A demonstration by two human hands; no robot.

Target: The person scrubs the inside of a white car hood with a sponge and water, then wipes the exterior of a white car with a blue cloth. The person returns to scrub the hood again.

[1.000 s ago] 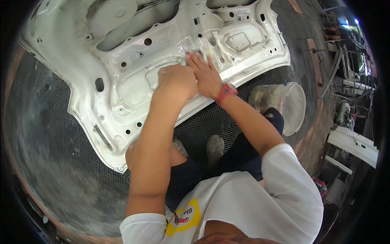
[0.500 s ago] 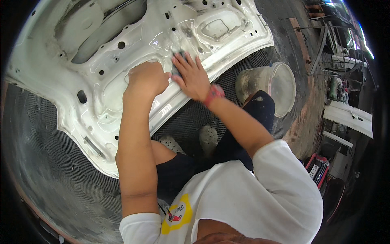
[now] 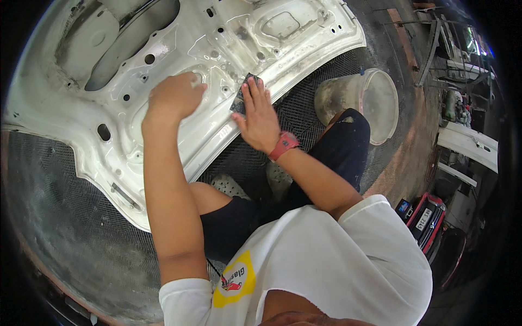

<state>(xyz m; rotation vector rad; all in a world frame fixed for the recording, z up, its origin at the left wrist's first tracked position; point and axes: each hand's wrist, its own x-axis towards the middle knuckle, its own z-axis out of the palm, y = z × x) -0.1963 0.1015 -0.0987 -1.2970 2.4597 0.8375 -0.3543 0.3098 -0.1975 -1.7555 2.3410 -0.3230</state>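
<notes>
Hands: two. My left hand is over the white metal panel, fingers curled and mostly hidden; I cannot tell whether they grip anything. My right hand is laid out flat, fingers extended and slightly spread, over one dark sheet. Sheet position: on the panel, near the edge closest to me.

Other counts: one panel; one red watch, right wrist; two perforated shoes; one pale bucket, right of the panel.

Writing: dark lettering with a red figure on the yellow patch of my white shirt; dark characters on one white plate, far right.
</notes>
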